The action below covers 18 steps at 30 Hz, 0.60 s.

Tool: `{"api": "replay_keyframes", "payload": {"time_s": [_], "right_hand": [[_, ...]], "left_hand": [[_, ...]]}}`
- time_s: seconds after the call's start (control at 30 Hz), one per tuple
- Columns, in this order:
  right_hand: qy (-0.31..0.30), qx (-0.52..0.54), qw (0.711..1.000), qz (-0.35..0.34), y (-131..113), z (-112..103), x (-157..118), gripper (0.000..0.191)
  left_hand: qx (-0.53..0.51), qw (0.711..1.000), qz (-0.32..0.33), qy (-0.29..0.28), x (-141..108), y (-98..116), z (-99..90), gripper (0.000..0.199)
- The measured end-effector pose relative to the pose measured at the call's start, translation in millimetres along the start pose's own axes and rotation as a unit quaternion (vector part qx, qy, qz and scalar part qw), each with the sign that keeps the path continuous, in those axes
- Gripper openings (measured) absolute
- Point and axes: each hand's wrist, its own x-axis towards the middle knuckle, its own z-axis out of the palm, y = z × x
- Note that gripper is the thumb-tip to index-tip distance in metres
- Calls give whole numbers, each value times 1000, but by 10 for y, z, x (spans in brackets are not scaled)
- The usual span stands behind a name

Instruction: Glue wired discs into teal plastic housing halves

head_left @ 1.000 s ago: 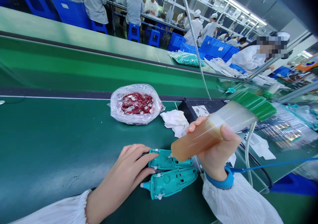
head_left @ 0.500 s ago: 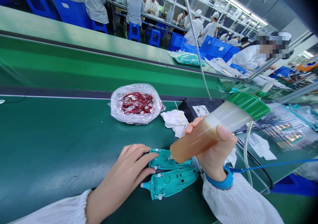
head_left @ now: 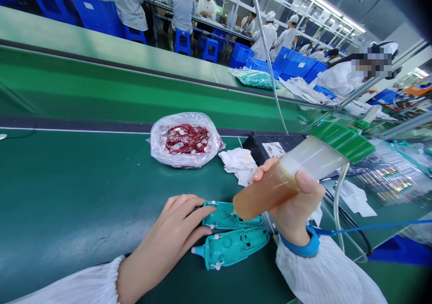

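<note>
My right hand [head_left: 297, 200] is wrapped around a clear dispensing syringe [head_left: 270, 189] part-filled with amber liquid. It tilts down to the left, its green cap [head_left: 342, 140] uppermost and a tube attached. Its tip is over a teal plastic housing half [head_left: 221, 214], inner side up; I cannot tell whether they touch. My left hand [head_left: 180, 223] grips the left end of that half, fingers on top and thumb at the near side. Just nearer lies a second teal housing half [head_left: 232, 248], also hollow side up, with a pale nozzle end pointing left.
Behind the halves sits a plastic bag [head_left: 157, 144] of red-wired discs. Crumpled white wipes [head_left: 238, 162] lie beside a black box [head_left: 253, 146]. Cables and a bag of thin parts [head_left: 394, 178] are at right. A green conveyor [head_left: 101, 90] runs beyond; co-workers sit farther off.
The syringe and my right hand have shifted very slightly to the right. My left hand and both housing halves stay almost where they were.
</note>
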Motion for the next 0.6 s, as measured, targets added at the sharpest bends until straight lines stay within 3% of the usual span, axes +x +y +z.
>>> {"api": "replay_keyframes", "payload": {"time_s": [0.23, 0.6], "right_hand": [[11, 14, 999, -28, -38, -4, -10, 21], [-30, 31, 998, -36, -10, 49, -51, 22]], "left_hand": [[-5, 1000, -8, 6, 16, 2, -1, 21], [7, 1000, 0, 4, -8, -1, 10, 23]]}}
